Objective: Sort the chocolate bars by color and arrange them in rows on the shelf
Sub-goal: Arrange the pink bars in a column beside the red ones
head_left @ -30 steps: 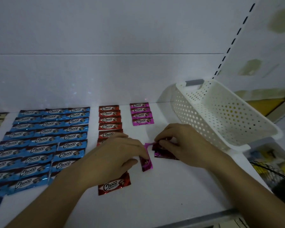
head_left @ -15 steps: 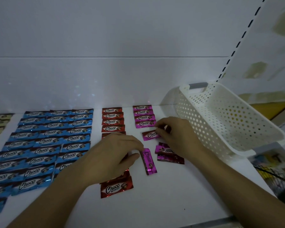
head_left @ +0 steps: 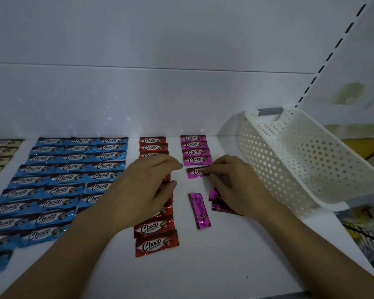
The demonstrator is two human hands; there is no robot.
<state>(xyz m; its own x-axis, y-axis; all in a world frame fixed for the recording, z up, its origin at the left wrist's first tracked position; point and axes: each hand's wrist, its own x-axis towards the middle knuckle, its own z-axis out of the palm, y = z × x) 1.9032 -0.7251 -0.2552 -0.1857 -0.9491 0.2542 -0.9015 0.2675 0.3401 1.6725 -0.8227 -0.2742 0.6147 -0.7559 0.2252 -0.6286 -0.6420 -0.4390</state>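
Pink bar pinched by right hand | basket beside | red column left

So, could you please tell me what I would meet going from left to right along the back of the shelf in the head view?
cream bars → blue bars → red bars → pink bars → white basket

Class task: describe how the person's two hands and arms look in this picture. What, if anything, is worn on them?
The left hand and right hand are bare: no gloves, and no ring, watch or bracelet shows. The left forearm and right forearm are bare too; no sleeve comes into view.
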